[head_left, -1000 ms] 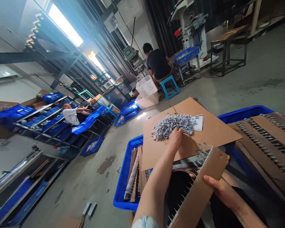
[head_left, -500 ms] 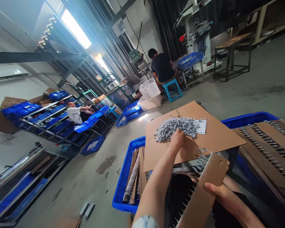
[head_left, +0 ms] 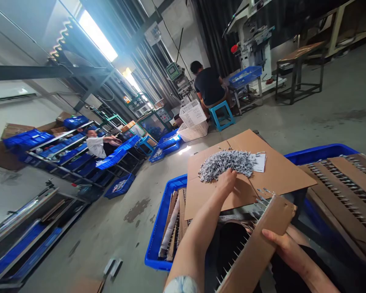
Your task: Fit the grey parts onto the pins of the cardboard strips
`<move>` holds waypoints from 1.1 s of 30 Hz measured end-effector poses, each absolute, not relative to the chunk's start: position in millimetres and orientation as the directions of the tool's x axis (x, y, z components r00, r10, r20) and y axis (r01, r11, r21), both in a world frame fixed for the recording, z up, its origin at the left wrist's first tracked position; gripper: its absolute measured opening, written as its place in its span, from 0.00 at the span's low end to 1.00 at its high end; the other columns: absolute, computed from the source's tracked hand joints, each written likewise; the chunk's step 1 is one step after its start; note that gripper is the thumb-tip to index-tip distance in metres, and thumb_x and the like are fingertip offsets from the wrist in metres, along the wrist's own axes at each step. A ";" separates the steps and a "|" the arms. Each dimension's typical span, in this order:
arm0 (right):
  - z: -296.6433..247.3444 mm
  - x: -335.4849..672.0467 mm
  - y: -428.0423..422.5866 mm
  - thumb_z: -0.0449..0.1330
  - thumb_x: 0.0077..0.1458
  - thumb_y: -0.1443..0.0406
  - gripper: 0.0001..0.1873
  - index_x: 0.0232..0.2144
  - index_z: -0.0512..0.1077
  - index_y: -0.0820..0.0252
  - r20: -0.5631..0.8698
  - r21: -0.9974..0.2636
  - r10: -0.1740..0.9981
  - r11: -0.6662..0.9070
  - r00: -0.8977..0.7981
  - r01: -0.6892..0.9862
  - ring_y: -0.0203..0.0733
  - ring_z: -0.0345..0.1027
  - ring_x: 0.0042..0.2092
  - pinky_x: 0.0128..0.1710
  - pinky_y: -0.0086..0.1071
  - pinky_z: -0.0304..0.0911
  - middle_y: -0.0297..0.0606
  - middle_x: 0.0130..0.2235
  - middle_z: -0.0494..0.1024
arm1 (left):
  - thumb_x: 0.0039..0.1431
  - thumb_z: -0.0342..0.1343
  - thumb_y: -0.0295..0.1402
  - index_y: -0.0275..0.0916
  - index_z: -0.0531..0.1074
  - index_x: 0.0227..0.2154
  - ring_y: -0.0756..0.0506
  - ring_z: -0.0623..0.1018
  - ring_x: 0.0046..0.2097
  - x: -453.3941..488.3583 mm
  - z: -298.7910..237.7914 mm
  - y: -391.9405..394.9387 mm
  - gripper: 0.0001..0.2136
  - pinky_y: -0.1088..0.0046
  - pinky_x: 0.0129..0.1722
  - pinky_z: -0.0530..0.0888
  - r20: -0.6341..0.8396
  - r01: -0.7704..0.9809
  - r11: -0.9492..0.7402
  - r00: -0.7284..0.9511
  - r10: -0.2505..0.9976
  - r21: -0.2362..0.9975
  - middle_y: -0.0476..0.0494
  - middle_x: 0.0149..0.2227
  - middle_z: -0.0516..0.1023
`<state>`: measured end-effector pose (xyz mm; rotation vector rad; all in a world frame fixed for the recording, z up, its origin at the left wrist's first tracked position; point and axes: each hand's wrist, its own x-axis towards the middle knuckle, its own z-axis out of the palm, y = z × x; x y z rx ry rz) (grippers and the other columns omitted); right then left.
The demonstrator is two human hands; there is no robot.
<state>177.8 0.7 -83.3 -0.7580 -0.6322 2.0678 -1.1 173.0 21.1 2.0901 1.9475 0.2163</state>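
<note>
A pile of small grey parts (head_left: 221,162) lies on a flat cardboard sheet (head_left: 274,173) on top of a low table. My left hand (head_left: 227,180) is at the near edge of this pile, fingers curled down and closed. Whatever they pinch is hidden or too small to name. In front of my lap, my right hand (head_left: 280,242) grips a long cardboard strip (head_left: 259,252), thumb on its broad face. Thin metal pins stick out along the strip's left edge, and grey parts sit on those near its upper end.
Left of the table stands a blue crate (head_left: 161,228) of pinned cardboard strips; another blue crate (head_left: 320,150) with layered strips (head_left: 338,183) is at right. A white paper slip (head_left: 258,162) lies beside the pile. One person (head_left: 210,85) sits farther back, another (head_left: 96,145) at left.
My left hand has dipped very slightly at the pile's edge. The cardboard strip in my right hand has shifted a little. Otherwise the scene looks the same.
</note>
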 end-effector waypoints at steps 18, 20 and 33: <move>-68.0 178.3 -7.0 0.68 0.43 0.54 0.17 0.33 0.82 0.60 -0.355 -0.696 0.859 -0.507 -0.370 -0.508 0.62 0.75 0.41 0.48 0.54 0.66 0.45 0.34 0.85 | 0.38 0.71 0.40 0.33 0.73 0.30 0.49 0.76 0.29 17.9 2.5 -3.8 0.19 0.75 0.32 0.72 -0.449 -0.404 0.362 -0.144 0.882 0.840 0.44 0.28 0.77; -69.2 179.0 -7.6 0.68 0.44 0.55 0.16 0.33 0.82 0.59 -0.349 -0.696 0.860 -0.504 -0.373 -0.512 0.60 0.75 0.40 0.47 0.52 0.66 0.44 0.34 0.84 | 0.40 0.70 0.40 0.33 0.73 0.31 0.49 0.76 0.30 18.6 0.5 -2.0 0.19 0.76 0.31 0.71 -0.442 -0.397 0.359 -0.139 0.886 0.845 0.44 0.28 0.77; -68.2 179.8 -12.1 0.66 0.47 0.55 0.15 0.35 0.81 0.56 -0.315 -0.694 0.849 -0.511 -0.425 -0.507 0.60 0.74 0.45 0.48 0.48 0.65 0.42 0.38 0.84 | 0.45 0.68 0.38 0.33 0.73 0.31 0.50 0.75 0.29 22.1 -5.7 -5.1 0.15 0.75 0.31 0.71 -0.397 -0.366 0.337 -0.101 0.912 0.867 0.45 0.28 0.76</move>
